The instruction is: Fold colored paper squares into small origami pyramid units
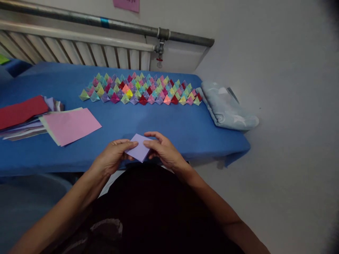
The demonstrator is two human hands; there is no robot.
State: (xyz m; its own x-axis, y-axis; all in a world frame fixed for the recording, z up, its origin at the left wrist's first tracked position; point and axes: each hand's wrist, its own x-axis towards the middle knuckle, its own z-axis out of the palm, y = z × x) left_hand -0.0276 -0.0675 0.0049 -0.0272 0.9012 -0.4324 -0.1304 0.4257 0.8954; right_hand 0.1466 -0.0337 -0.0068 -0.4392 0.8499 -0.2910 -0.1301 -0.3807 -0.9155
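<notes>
A folded lilac paper square (140, 150) is held between my two hands near the front edge of the blue-covered table (148, 123). My left hand (113, 153) pinches its left corner, thumb on top and fingers underneath. On the right side, my right hand (162, 148) grips it with the thumb pressed on the upper face; its other fingers curl behind, partly hidden. Beyond the hands, rows of small folded paper pieces (141, 90) in many colours stand on the cloth.
Pink paper sheets (74, 125) lie at the left, beside a stack topped with red paper (23, 111). A folded grey-blue cloth (227, 107) rests at the table's right end. Behind the table run a radiator (79, 54) and a metal pipe (132, 26) along the wall.
</notes>
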